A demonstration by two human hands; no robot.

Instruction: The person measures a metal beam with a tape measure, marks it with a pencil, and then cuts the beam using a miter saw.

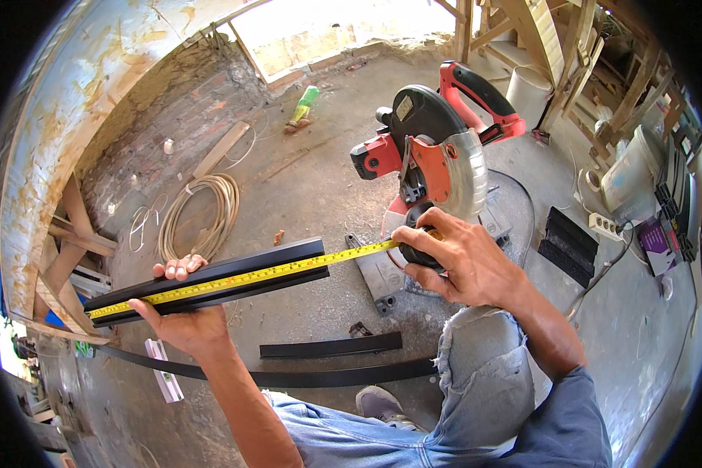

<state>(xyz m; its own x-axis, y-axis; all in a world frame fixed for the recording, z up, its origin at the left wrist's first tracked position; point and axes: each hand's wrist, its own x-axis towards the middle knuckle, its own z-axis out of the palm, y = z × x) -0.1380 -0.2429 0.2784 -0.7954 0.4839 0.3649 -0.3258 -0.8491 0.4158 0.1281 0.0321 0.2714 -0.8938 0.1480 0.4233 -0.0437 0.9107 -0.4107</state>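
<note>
My left hand (186,324) grips a black channel-shaped profile (288,253) from below, thumb on the near edge and fingertips curled over the far edge. Along the profile's groove lies the yellow blade of a tape measure (420,248), drawn out from the profile's left end past its right end. The tape's dark case is in my right hand (468,261), fingers closed round it, a short way right of the profile. Just beyond that hand stands a red and black miter saw (437,164) on the floor, its base partly hidden by my hand and the tape.
Black strips (331,345) lie on the floor before my knees. A coiled hose (203,218) and a green bottle (304,105) lie farther off. At right are a black ribbed piece (568,246), a power strip (605,226) with cables and a tipped bucket (636,171). A wooden frame (66,257) stands left.
</note>
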